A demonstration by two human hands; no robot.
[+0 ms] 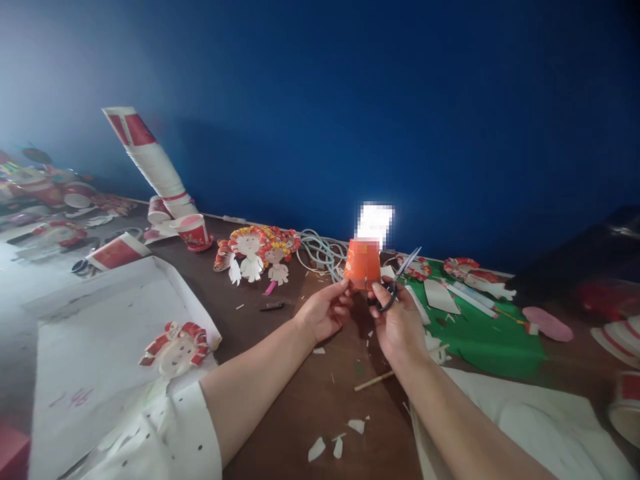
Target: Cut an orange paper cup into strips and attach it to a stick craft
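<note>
An orange paper cup (362, 264) is held up in front of me, its narrow end upward. A dark slit runs up from its lower edge, near my right fingers. My left hand (325, 312) pinches the cup's lower left rim between thumb and fingers. In my right hand (400, 323) is a pair of scissors (407, 263), dark handles round the fingers and blades pointing up and away. My right thumb and fingertips also meet the cup's lower right edge. White paper scraps (317, 449) lie on the brown table (280, 427) below.
Paper dolls with curled red hair (250, 250) and a coiled pale cable (320, 253) lie along the blue wall. A leaning cup stack (155, 163) stands left, above a white sheet (100, 347). To the right are a green sheet (500, 347) and markers (473, 298).
</note>
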